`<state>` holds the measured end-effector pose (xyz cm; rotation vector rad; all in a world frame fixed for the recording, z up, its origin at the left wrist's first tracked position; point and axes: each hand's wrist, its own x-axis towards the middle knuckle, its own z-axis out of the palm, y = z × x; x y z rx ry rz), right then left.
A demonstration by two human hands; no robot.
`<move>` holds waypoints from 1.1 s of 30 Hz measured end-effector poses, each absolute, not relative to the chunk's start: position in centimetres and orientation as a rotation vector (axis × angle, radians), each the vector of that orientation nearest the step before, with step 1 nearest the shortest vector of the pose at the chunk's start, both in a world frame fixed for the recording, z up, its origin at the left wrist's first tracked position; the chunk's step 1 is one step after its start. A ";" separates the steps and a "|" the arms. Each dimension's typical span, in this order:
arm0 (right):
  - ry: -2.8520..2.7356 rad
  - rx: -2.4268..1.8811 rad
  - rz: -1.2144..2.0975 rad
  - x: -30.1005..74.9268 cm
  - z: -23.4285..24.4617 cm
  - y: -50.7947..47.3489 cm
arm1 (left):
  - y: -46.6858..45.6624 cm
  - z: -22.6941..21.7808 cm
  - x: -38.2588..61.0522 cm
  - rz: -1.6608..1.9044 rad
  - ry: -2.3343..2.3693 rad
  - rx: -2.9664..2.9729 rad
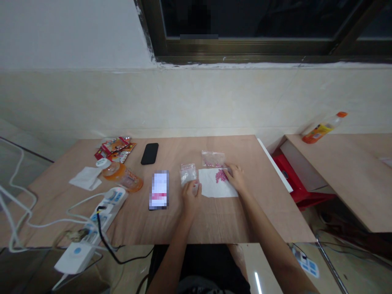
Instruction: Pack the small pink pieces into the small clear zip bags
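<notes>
Partly, the left hand [190,200] hides a plastic bag [188,173].

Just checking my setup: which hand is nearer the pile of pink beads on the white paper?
Right. The right hand sits just beside the pink beads, on the white paper. The left hand is farther away, left of the paper, at a small clear plastic bag.

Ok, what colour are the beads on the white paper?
The beads are pink, shown best in the head view.

Matt paper [212,184] on smooth plywood [214,224]
</notes>
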<state>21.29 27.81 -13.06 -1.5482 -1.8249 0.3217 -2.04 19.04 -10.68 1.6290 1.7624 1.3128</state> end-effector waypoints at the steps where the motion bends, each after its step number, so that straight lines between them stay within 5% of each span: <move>1: -1.807 -1.530 0.328 21.2 -12.9 27.4 | 19.6 -10.4 -2.5 1.304 1.865 1.612; 8: -1.485 -1.438 0.492 20.5 -12.5 22.6 | 23.7 -10.1 -3.8 0.960 2.372 1.545; 33: -1.425 -1.490 0.429 20.9 -13.5 20.6 | 24.4 -10.3 -4.2 0.811 2.428 1.629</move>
